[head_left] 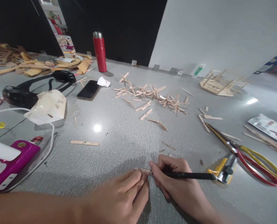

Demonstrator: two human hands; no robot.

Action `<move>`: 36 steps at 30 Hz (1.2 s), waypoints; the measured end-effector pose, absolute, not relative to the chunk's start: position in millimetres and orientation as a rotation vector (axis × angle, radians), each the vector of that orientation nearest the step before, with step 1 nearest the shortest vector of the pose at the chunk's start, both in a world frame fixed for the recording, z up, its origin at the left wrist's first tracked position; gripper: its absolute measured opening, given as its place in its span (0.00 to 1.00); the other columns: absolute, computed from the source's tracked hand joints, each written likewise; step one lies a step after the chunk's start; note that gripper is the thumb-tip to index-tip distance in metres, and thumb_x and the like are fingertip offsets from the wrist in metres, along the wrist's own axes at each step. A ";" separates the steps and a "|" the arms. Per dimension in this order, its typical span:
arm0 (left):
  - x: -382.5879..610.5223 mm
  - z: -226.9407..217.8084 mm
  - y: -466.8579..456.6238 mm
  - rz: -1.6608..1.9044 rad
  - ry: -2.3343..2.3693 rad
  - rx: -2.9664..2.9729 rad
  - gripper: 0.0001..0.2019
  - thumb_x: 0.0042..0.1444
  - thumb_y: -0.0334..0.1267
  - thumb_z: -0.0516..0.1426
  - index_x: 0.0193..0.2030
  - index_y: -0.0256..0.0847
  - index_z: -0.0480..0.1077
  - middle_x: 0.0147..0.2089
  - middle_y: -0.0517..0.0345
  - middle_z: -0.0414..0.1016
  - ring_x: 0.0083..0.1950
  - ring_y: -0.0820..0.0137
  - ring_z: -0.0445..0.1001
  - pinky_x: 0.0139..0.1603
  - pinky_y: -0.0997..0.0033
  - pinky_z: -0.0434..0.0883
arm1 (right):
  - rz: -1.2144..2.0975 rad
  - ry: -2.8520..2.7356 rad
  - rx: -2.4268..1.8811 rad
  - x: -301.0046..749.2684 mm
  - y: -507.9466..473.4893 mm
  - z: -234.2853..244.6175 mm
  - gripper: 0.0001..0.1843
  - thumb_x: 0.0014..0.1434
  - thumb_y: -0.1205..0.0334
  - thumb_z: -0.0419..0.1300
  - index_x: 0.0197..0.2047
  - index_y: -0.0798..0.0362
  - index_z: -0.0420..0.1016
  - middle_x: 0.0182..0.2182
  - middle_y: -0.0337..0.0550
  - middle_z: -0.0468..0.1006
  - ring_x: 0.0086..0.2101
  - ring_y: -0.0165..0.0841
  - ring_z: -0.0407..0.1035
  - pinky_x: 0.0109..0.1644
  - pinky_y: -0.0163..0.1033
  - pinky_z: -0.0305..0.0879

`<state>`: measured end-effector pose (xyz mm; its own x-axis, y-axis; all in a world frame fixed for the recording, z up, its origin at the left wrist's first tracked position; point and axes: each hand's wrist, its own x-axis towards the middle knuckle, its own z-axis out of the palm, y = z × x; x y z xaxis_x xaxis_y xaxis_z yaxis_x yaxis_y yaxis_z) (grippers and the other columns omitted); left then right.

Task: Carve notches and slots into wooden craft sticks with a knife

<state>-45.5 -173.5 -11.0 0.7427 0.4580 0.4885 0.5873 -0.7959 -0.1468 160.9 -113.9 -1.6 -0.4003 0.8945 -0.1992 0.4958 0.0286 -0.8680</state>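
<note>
Near the table's front edge, my left hand (126, 193) pinches a small piece of wooden craft stick (145, 170), mostly hidden by the fingers. My right hand (175, 180) grips a slim black pen-like tool (192, 175), its tip touching or very close to the stick's end; I cannot tell whether it is a pen or a craft knife. A single craft stick (84, 143) lies flat beyond my left hand. To the right of my right hand are a yellow utility knife (222, 169) and scissors (236, 151) with red and yellow handles.
Loose broken craft sticks (150, 91) are scattered mid-table. Behind stand a red bottle (100, 53) and a small stick frame (219, 85). At left are a phone (88, 90), a black headset (23, 91), a white paper cup (48, 107) and a purple power strip (19, 158) with a white cable.
</note>
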 end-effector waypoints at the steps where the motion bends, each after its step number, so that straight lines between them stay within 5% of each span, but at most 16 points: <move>1: -45.6 -11.4 -173.6 -0.622 -0.812 -2.656 0.16 0.60 0.28 0.57 0.52 0.19 0.74 0.50 0.34 0.80 0.53 0.54 0.78 0.60 0.62 0.72 | 1.335 -1.910 -1.412 160.8 -114.1 -1.4 0.26 0.68 0.47 0.56 0.21 0.50 0.59 0.12 0.30 0.60 0.13 0.23 0.56 0.17 0.31 0.50; 36: -44.5 -13.4 -172.8 -0.629 -0.831 -2.631 0.15 0.60 0.28 0.57 0.52 0.21 0.74 0.48 0.37 0.81 0.53 0.57 0.78 0.61 0.64 0.71 | 1.174 -2.012 -1.407 161.6 -114.6 4.3 0.25 0.67 0.55 0.55 0.20 0.48 0.53 0.10 0.29 0.56 0.13 0.24 0.52 0.17 0.32 0.48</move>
<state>-44.5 -172.8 -13.4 0.7352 0.4649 0.4933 0.6013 -0.7833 -0.1580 161.6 -114.6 4.3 -0.4016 0.9073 -0.1248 0.5551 0.1328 -0.8211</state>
